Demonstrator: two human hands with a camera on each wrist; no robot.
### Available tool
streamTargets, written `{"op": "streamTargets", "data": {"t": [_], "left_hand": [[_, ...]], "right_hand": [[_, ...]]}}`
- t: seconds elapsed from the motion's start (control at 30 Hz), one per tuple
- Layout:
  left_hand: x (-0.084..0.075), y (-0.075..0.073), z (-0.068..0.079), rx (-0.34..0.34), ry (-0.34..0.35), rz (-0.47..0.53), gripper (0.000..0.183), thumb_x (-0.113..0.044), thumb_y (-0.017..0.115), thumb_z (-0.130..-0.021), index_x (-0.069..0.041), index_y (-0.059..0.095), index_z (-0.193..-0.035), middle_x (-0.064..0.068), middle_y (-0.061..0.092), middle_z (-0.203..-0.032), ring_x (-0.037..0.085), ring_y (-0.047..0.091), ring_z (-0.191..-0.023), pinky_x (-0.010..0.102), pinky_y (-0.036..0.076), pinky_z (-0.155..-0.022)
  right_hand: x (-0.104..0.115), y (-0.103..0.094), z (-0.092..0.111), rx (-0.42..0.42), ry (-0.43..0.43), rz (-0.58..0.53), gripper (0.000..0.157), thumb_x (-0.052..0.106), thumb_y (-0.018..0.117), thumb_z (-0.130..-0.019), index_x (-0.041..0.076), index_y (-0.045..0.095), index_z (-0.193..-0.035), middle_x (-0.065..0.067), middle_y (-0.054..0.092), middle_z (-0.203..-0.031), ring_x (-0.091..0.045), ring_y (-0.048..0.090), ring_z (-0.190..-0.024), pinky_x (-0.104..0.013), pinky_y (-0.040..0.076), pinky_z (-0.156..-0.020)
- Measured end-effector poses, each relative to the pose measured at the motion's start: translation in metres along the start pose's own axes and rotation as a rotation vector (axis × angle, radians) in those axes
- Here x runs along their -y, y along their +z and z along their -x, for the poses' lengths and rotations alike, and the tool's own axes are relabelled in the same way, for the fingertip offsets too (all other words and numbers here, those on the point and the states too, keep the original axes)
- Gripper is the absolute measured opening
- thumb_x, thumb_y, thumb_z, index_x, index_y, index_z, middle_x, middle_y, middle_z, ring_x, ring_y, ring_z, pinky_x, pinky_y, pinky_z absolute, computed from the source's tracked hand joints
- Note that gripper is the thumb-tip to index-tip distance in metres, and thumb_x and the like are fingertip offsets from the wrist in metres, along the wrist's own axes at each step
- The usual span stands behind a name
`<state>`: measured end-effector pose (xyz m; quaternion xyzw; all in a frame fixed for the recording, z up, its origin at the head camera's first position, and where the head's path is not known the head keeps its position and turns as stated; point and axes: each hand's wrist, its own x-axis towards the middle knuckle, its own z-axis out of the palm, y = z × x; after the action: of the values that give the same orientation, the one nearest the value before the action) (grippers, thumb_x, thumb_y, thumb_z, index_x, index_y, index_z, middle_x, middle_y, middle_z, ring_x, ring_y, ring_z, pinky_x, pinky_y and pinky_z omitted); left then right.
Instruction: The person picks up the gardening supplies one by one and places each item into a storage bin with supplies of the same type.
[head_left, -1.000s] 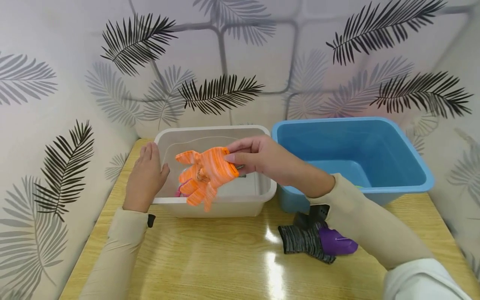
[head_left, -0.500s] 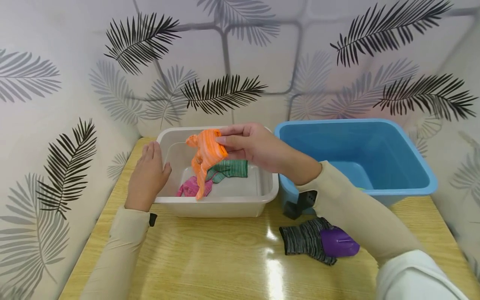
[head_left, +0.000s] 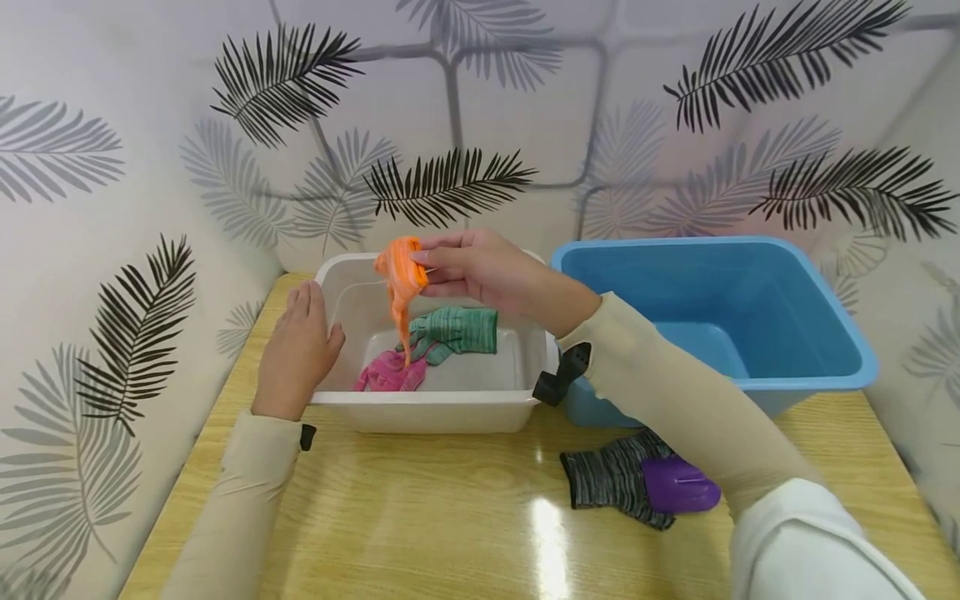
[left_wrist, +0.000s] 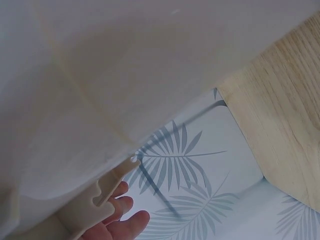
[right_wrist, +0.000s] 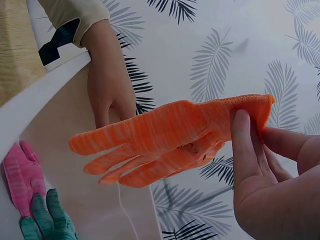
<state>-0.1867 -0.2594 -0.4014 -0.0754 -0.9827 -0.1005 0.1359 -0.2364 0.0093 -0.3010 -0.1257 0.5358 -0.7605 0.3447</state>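
An orange knitted glove (head_left: 403,268) hangs over the white bin (head_left: 435,412). My right hand (head_left: 487,271) pinches it by the cuff between thumb and fingers; in the right wrist view the glove's fingers point away from the hand. My left hand (head_left: 297,354) rests across the bin's left rim, its fingers outside and the thumb on the inner side. In the left wrist view its fingertips (left_wrist: 131,225) show just beyond the rim, loosely extended. Inside the bin lie a pink glove (head_left: 390,372) and a green glove (head_left: 461,329), touching each other.
A blue bin (head_left: 795,385) stands immediately right of the white one. In front of it, on the wooden table (head_left: 450,508), lies a dark grey glove (head_left: 611,479) with a purple part (head_left: 681,485). A leaf-patterned wall covering (head_left: 510,100) rises behind both bins.
My right hand has carried the orange glove leftward and farther back, and the glove has turned more edge-on. The pink and green gloves have come into view. My left hand stays on the rim.
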Motion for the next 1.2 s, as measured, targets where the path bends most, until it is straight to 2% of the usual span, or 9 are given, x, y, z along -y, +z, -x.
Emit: {"op": "streamTargets", "data": {"t": [0.2,0.37,0.7,1.0,1.2], "left_hand": [[0.0,-0.001,-0.001,0.001,-0.002,-0.002,0.063,-0.015,0.052,-0.09,0.019,0.026,-0.136,0.036,0.029,-0.139,0.047,0.028,-0.129,0.055,0.028,-0.103],[0.0,0.0,-0.001,-0.005,0.003,-0.012,0.063,-0.015,0.052,-0.09,0.019,0.026,-0.135,0.036,0.03,-0.138,0.047,0.028,-0.129,0.055,0.029,-0.102],[0.0,0.0,-0.001,0.025,-0.016,-0.015,0.064,-0.016,0.051,-0.09,0.019,0.023,-0.137,0.036,0.028,-0.14,0.047,0.026,-0.131,0.056,0.028,-0.102],[-0.001,-0.001,-0.001,0.023,-0.013,-0.023,0.064,-0.017,0.051,-0.091,0.019,0.024,-0.137,0.036,0.028,-0.14,0.046,0.026,-0.131,0.056,0.029,-0.101],[-0.002,-0.001,0.0,0.014,-0.004,-0.026,0.064,-0.016,0.052,-0.091,0.02,0.025,-0.136,0.036,0.029,-0.139,0.046,0.027,-0.13,0.056,0.03,-0.101]], "right_hand": [[-0.009,-0.006,-0.022,0.009,0.002,-0.017,0.033,0.003,0.053,-0.093,-0.009,0.052,-0.124,-0.014,0.066,-0.097,-0.023,0.066,-0.081,-0.037,0.05,-0.084],[-0.018,-0.013,-0.04,-0.023,0.029,-0.06,0.033,0.003,0.054,-0.092,-0.009,0.054,-0.123,-0.014,0.067,-0.097,-0.022,0.067,-0.081,-0.033,0.051,-0.083],[-0.034,-0.024,-0.066,-0.098,0.099,-0.118,0.033,0.001,0.055,-0.091,-0.009,0.053,-0.123,-0.015,0.067,-0.095,-0.021,0.067,-0.081,-0.032,0.051,-0.083],[-0.044,-0.027,-0.072,-0.102,0.144,-0.085,0.033,0.003,0.053,-0.093,-0.008,0.053,-0.124,-0.019,0.064,-0.108,-0.021,0.067,-0.081,-0.038,0.04,-0.097],[-0.05,-0.029,-0.076,-0.12,0.167,-0.084,0.034,0.003,0.054,-0.092,-0.007,0.053,-0.125,-0.016,0.065,-0.099,-0.02,0.067,-0.078,-0.038,0.041,-0.097]]}}
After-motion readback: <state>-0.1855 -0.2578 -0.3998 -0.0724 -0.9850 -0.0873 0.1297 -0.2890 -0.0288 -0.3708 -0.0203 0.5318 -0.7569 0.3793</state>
